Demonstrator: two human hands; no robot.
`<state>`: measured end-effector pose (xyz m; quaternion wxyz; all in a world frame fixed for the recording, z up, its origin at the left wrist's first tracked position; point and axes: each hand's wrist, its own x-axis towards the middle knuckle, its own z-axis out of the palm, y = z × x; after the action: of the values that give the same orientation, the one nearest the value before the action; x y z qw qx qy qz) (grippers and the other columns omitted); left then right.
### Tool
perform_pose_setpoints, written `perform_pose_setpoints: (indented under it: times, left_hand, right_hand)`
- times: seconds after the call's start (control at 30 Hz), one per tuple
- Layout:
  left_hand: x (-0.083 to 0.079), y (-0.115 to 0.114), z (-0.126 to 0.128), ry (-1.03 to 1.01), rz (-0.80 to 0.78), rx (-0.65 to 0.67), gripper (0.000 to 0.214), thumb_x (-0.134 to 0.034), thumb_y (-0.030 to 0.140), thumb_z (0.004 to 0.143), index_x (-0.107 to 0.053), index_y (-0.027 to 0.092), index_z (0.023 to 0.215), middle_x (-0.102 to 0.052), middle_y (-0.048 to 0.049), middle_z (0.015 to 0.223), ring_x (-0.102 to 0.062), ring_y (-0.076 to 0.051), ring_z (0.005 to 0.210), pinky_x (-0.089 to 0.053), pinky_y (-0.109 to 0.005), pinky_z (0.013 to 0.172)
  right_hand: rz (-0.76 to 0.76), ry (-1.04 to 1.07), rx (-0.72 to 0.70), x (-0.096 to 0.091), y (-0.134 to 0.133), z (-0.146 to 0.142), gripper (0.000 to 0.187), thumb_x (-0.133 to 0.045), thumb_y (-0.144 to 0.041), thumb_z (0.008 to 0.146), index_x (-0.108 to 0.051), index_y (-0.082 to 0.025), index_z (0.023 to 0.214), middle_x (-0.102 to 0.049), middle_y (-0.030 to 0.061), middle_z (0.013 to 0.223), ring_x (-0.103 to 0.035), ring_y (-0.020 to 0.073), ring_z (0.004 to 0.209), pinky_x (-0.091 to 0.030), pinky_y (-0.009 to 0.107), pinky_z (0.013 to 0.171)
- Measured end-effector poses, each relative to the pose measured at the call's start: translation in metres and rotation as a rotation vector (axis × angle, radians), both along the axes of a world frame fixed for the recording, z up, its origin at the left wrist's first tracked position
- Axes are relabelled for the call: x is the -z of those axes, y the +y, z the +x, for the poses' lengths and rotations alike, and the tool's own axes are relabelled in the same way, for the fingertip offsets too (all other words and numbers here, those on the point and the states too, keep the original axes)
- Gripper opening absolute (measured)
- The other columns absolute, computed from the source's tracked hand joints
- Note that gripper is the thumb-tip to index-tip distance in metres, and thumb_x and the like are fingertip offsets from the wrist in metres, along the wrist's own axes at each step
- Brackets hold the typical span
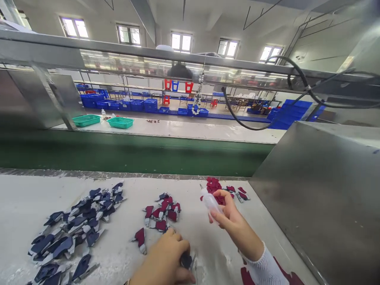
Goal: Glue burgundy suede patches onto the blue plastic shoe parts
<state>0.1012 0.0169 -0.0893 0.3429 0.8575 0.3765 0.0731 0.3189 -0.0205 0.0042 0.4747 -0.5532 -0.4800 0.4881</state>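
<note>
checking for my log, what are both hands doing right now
Left hand: closed, holding a dark navy piece.
Right hand: closed, holding a clear plastic bottle.

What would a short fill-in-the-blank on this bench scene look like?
1. The ____ hand holds a clear plastic bottle.
2. At the far left of the white bench lies a pile of mostly ____ cut pieces.
3. Beyond the bench runs a ____ conveyor belt.

Missing words: right; dark blue; green.

My right hand (pixel 230 211) grips a translucent plastic squeeze bottle (pixel 210 201), tilted, its nozzle pointing away from me. My left hand (pixel 162 257) pinches a small navy cut piece (pixel 186 260), mostly hidden.
</note>
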Motion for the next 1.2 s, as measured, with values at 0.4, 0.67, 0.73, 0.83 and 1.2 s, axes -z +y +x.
perform_pose_setpoints:
  times: [0.4,0.67,0.73,0.83,1.2]
  left_hand:
    - [-0.059,-0.001,-0.023,-0.351,-0.197,-0.366,0.03,-0.08,0.023,0.06,-0.059,0.021,0.082,-0.06,0.0,0.083,-0.049,-0.016,0.072,-0.04,-0.025,0.067]
    - [-0.055,-0.008,-0.022,-0.484,-0.407,-0.274,0.033,-0.072,0.022,0.067,-0.048,0.022,0.089,-0.047,0.0046,0.076,-0.038,-0.008,0.059,-0.029,-0.019,0.052]
    - [-0.059,-0.013,-0.023,-0.458,-0.34,-0.238,0.031,-0.071,0.022,0.07,-0.049,0.022,0.091,-0.05,0.0031,0.081,-0.041,-0.009,0.063,-0.032,-0.019,0.055]
    - [-0.065,-0.02,-0.024,-0.437,-0.303,-0.218,0.03,-0.07,0.023,0.074,-0.049,0.023,0.096,-0.053,0.0025,0.083,-0.046,-0.011,0.067,-0.039,-0.021,0.06]
    - [-0.07,-0.029,-0.023,-0.472,-0.339,-0.139,0.034,-0.07,0.021,0.074,-0.044,0.024,0.097,-0.053,0.0048,0.08,-0.047,-0.01,0.061,-0.042,-0.023,0.06]
  right_hand:
    - [-0.076,0.477,-0.191,0.013,-0.019,-0.001,0.058,-0.069,-0.076,0.068,-0.053,-0.023,0.085,-0.021,-0.0123,0.045,-0.014,0.0062,0.042,-0.016,0.022,0.044]
    - [-0.072,0.384,-0.275,0.018,-0.024,-0.016,0.062,-0.08,-0.063,0.067,-0.05,-0.024,0.104,-0.062,-0.0002,0.068,-0.047,0.0107,0.049,-0.034,0.023,0.047]
    - [-0.024,0.265,-0.233,0.012,-0.036,-0.019,0.054,-0.084,-0.047,0.069,-0.053,-0.025,0.107,-0.065,0.0013,0.077,-0.053,0.0137,0.059,-0.039,0.026,0.056]
    - [0.051,-0.035,-0.175,-0.001,-0.053,-0.029,0.039,-0.081,-0.035,0.072,-0.056,-0.027,0.101,-0.063,0.0004,0.078,-0.055,0.0168,0.062,-0.041,0.028,0.055]
    - [0.201,-0.414,0.027,-0.021,-0.063,-0.051,0.026,-0.075,-0.051,0.076,-0.065,-0.029,0.083,-0.059,0.0013,0.067,-0.057,0.0209,0.057,-0.046,0.032,0.051]
